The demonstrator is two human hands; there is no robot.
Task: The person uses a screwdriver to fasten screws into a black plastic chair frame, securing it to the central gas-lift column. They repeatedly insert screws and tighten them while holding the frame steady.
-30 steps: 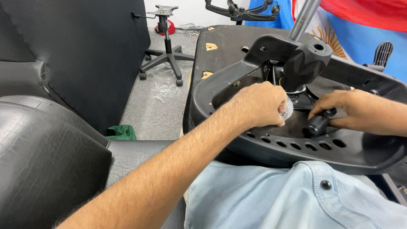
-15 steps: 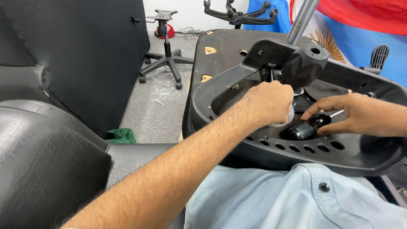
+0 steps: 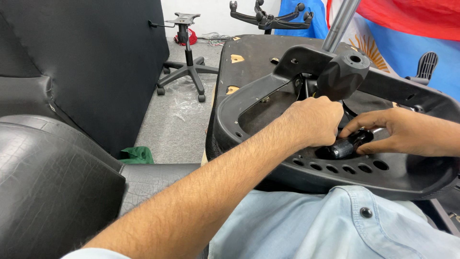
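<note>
Head view. Black plastic chair part (image 3: 249, 139), a curved frame with a raised rim, lies across the person's lap on light denim (image 3: 335, 225). Left hand (image 3: 314, 120) sits inside the frame, fingers curled shut into a loose fist; what they close on is hidden behind the knuckles. Right hand (image 3: 397, 132) comes in from the right edge of the frame, thumb and fingers pinching a short black tool handle with knurled grip (image 3: 347, 146), which lies tilted just above the row of oval holes (image 3: 345, 168) along the near rim. The two hands are just beside each other, handle between them. Black knob on a bracket (image 3: 342, 74) stands directly behind the left hand, touching or nearly so; cannot tell which. Little room inside the frame.

Left: black leather cushion (image 3: 52, 182), grey floor strip (image 3: 182, 120), chair base with castors (image 3: 184, 72), green cloth (image 3: 136, 154).
</note>
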